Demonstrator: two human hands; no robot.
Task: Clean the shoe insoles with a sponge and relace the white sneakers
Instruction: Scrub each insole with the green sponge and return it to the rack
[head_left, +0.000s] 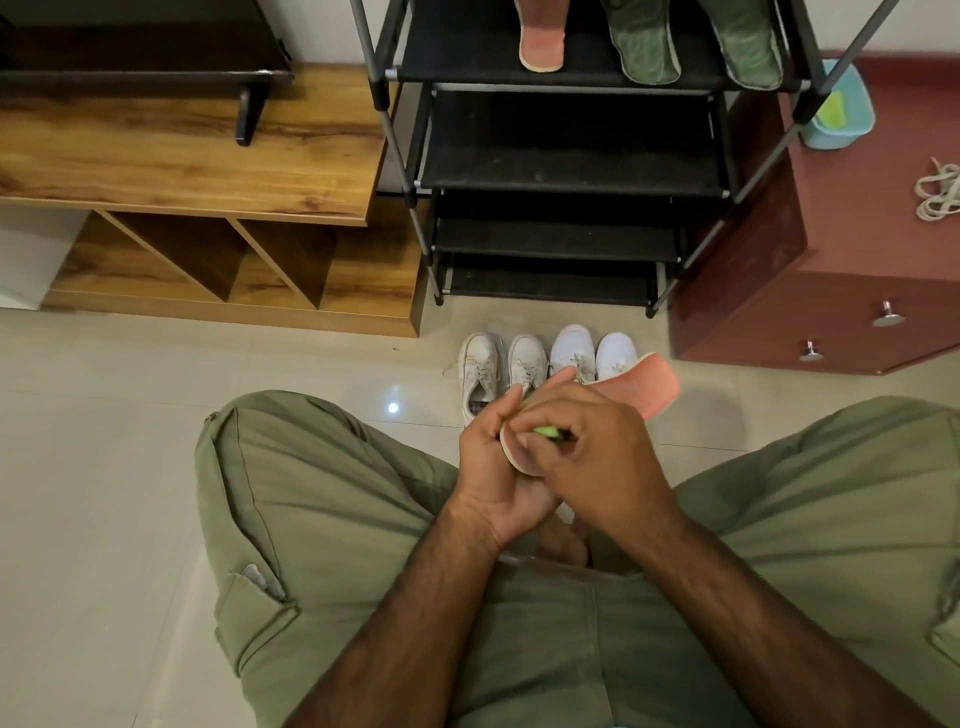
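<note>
Head camera, looking down over a seated person's knees in olive-green trousers (332, 519) to a pale tiled floor (104, 467).

The two hands meet in the middle, near the viewer. The left hand (488, 467) cradles the heel end of a pink insole (644, 387), fingers curled up round its edge. The insole's toe end points away to the right. The right hand (597, 447) lies over the insole, its fingers closed on a small yellow-green sponge (545, 430) that is pressed to the insole's surface and mostly hidden.

Just beyond the hands, four white sneakers (527, 364) stand in a row on the floor, toes pointing away. They sit in front of a black shoe rack (566, 171).

On the rack's top shelf lie a second pink insole (542, 47) and, to its right, two green insoles (644, 47).

Right of the rack is a maroon cabinet (857, 234). On it stand a light-blue tub (836, 111) and, nearer and further right, a loose bundle of white laces (940, 189).

To the left is a wooden shelf unit (197, 156).
</note>
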